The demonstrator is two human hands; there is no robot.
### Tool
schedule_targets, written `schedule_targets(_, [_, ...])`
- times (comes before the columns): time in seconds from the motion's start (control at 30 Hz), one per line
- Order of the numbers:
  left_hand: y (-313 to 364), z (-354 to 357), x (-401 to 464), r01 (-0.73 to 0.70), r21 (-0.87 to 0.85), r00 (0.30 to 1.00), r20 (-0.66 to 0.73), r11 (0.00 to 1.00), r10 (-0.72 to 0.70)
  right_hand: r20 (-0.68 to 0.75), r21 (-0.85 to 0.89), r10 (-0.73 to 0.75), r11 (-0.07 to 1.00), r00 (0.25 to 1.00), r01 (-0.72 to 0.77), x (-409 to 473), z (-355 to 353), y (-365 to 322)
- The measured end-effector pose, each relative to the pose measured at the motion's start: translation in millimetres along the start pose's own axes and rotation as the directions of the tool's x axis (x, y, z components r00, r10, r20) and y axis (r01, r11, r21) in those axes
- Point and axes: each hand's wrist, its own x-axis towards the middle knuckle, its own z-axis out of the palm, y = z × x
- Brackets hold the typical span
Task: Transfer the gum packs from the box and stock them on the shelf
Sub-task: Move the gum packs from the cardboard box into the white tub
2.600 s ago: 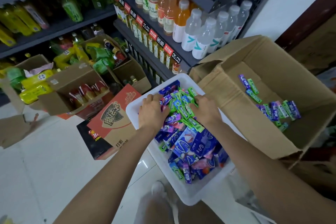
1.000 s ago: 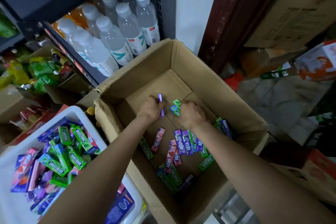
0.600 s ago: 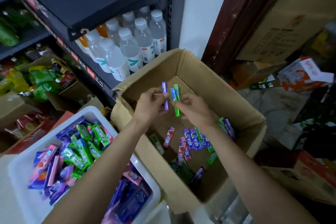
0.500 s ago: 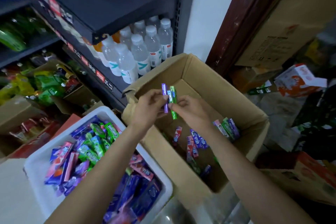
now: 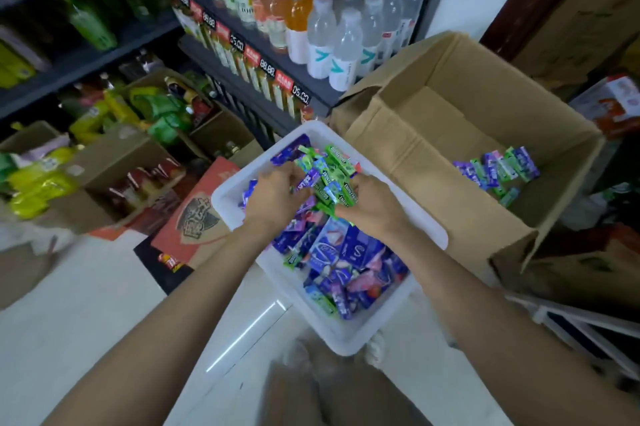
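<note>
Far to the left of both hands, open cartons (image 5: 114, 162) of yellow and green packets sat on the floor below dark shelving, and a flattened red carton (image 5: 199, 214) lay just left of the left hand. The left hand (image 5: 273, 199) was down in the white bin (image 5: 239, 188), back upward, fingers curled into the heap of gum packs (image 5: 330, 176); they seemed to grip a purple pack, though the fingertips were buried and the hold could not be made out for sure. Directly between the two hands the green packs were piled highest, with bigger blue and purple packets (image 5: 346, 252) lying nearer the wrists. The right hand (image 5: 372, 206) lay close beside the left, its fingers bent round green packs at the top of the pile. Beyond both hands, clear water bottles (image 5: 346, 45) and orange drinks stood on the shelf (image 5: 249, 55) above red price tags. To the right of the right hand, touching the bin, the cardboard box (image 5: 433, 162) stood open, and a small cluster of leftover gum packs (image 5: 498, 167) lay against its far right wall, well apart from either hand.
</note>
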Motion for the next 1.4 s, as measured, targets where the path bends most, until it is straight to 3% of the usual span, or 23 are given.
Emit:
schedule_targets(0.13, [-31.1, 15.6, -10.8, -0.026, 0.144, 0.994, 0.106, 0.989, 0.01, 0.011, -0.199, -0.011, 0.98, 1.0, 0.013, -9.7, 25.2, 5.4])
schedule_targets(0.27, [-37.1, 24.0, -20.4, -0.142, 0.198, 0.979, 0.175, 0.97, 0.107, -0.078, -0.27, -0.091, 0.961, 0.993, 0.067, -15.1, 36.1, 7.4])
schedule_targets(0.37, [-32.1, 24.9, -23.9, -0.206, 0.18, 0.975, 0.121, 0.962, 0.187, -0.081, -0.073, -0.029, 0.997, 0.996, 0.024, -22.5, 32.6, 10.6])
schedule_targets(0.53, [6.3, 24.0, -14.7, -0.247, -0.061, 0.969, -0.046, 0.967, 0.245, -0.328, 0.306, 0.12, 0.952, 0.937, -0.015, -35.1, -5.8, 30.1])
schedule_targets(0.63, [52.4, 26.5, -4.7, -0.272, -0.212, 0.962, -0.063, 0.939, 0.265, -0.431, 0.409, 0.223, 0.912, 0.874, -0.031, -35.2, -40.3, 53.4])
schedule_targets(0.77, [121.0, 45.1, 22.9, -0.317, -0.314, 0.944, -0.017, 0.895, 0.329, -0.442, 0.496, 0.352, 0.862, 0.825, -0.103, -26.1, -80.5, 95.4])
schedule_targets(0.93, [206.2, 108.8, 80.1, -0.359, -0.226, 0.907, 0.146, 0.906, 0.396, -0.417, 0.486, 0.449, 0.845, 0.79, -0.224, 9.2, -116.0, 164.2])
schedule_targets(1.13, [237.1, 222.7, 155.1, -0.364, 0.005, 0.799, 0.516, 0.932, 0.309, -0.196, 0.474, 0.537, 0.784, 0.821, -0.4, 70.0, -141.8, 237.0])
schedule_targets(1.23, [229.8, 258.0, 172.4, -0.485, 0.153, 0.711, 0.642, 0.861, 0.286, -0.045, 0.36, 0.54, 0.794, 0.841, -0.49, 92.8, -138.8, 265.9])
schedule_targets(1.3, [220.8, 270.5, 175.8, -0.583, 0.268, 0.635, 0.739, 0.767, 0.225, -0.017, 0.318, 0.603, 0.76, 0.798, -0.567, 105.4, -129.2, 281.9])
schedule_targets(1.4, [209.7, 275.2, 177.7, -0.64, 0.396, 0.595, 0.798, 0.659, 0.099, 0.008, 0.204, 0.633, 0.756, 0.774, -0.621, 116.5, -118.1, 290.5])
